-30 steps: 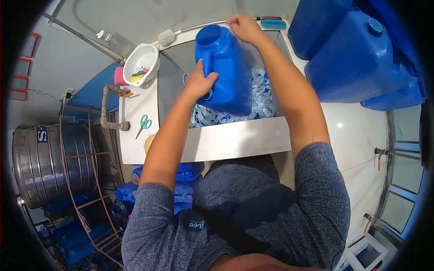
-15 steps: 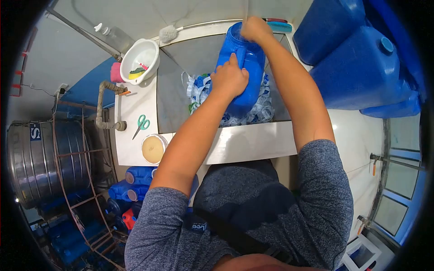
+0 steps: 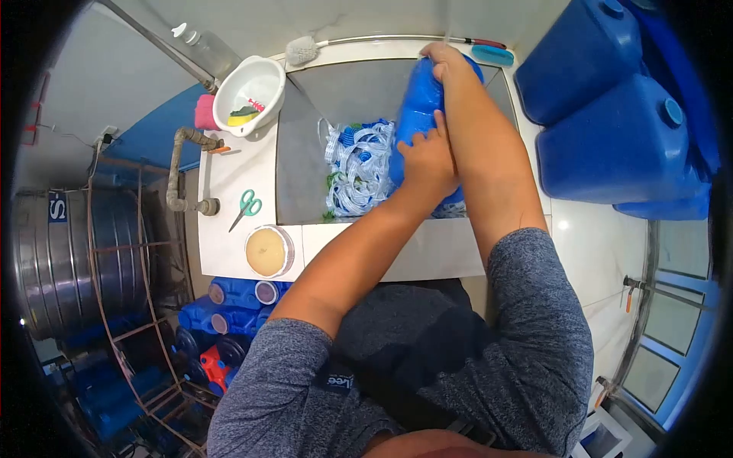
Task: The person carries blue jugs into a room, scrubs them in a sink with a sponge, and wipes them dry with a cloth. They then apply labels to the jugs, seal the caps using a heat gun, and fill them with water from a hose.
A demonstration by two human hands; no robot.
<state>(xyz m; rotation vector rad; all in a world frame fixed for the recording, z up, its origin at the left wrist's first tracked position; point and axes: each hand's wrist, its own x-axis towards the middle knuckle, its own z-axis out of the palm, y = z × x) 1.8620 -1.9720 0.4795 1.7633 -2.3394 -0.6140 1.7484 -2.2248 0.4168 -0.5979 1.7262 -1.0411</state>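
Note:
A blue plastic jug [image 3: 418,95] is tilted inside a grey sink [image 3: 298,164], over a pile of clear and blue plastic strips and rings [image 3: 359,172]. My left hand [image 3: 429,159] grips the side of the jug, its fingers partly bent against the plastic. At the jug's far end, my right hand [image 3: 443,59] curls over the edge, with the jug's mouth out of sight. A thin stream of water [image 3: 447,29] seems to fall from above near that hand. My right forearm covers much of the jug.
Large blue containers [image 3: 611,141] stand along the right. On the left counter are a white basin [image 3: 263,80] with a sponge, green scissors [image 3: 248,204], a round tub [image 3: 267,252] and a pipe [image 3: 177,164]. A long-handled brush [image 3: 302,50] lies behind the sink.
The jug has swung right and its open mouth has turned out of view. My right hand has moved from the mouth to the jug's end; my left hand has shifted right with the jug.

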